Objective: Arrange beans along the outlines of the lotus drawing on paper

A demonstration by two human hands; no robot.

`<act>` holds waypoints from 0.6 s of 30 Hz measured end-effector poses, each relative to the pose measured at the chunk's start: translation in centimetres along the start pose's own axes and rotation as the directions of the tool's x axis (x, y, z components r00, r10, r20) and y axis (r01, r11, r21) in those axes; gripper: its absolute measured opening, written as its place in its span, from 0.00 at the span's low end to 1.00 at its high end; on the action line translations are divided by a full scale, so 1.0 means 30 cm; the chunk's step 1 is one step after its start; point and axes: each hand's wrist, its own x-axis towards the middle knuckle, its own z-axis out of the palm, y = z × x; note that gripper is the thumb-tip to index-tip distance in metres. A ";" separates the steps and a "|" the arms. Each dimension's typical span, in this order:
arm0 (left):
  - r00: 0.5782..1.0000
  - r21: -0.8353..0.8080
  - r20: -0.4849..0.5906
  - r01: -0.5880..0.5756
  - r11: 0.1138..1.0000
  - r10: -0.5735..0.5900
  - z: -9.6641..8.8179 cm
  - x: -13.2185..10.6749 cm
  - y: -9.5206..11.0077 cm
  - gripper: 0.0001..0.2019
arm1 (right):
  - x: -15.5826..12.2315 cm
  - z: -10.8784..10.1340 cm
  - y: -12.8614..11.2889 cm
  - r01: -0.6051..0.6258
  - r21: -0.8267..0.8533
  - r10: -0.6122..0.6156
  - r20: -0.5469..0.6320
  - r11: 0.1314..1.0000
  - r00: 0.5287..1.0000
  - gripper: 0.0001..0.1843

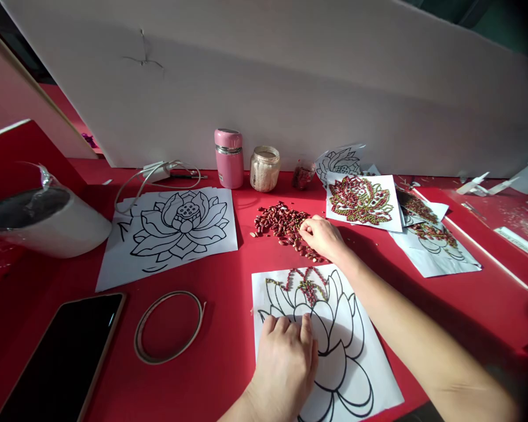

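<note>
My left hand (pixel 286 357) rests on a sheet with a black-outlined lotus drawing (pixel 347 351). Its fingers are curled, with the index finger straighter on the paper; whatever they may hold is hidden. Red and green beans (pixel 308 287) line some petals at the top of this sheet. Beyond the sheet, my right hand (pixel 321 234) reaches into a loose pile of dark red speckled beans (pixel 279 220). Thumb and fingers are pinched together at the pile's right side, and I cannot make out what is between them.
Left lie another lotus drawing (pixel 185 228), a tape roll (pixel 141 349) and a phone (pixel 61 357). A pink flask (pixel 229 161), a jar (pixel 264 170) and a small bean container (pixel 303 176) stand behind. A bean-covered lotus picture (pixel 396 211) and glue bottle (pixel 473 183) are right.
</note>
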 end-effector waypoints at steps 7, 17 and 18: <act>0.999 0.001 0.048 -0.010 1.000 0.009 -0.014 0.009 0.002 0.14 | -0.017 -0.025 -0.005 -0.025 0.038 0.026 -0.028 0.999 0.999 0.06; 0.999 -0.010 0.050 -0.005 1.000 0.006 -0.012 0.009 0.002 0.15 | -0.381 -0.059 -0.071 0.131 0.288 -0.098 -0.125 0.949 0.987 0.04; 0.999 -0.010 0.051 -0.005 1.000 0.005 -0.011 0.009 0.002 0.14 | -0.404 -0.052 -0.077 0.133 0.266 -0.102 -0.127 0.955 0.987 0.04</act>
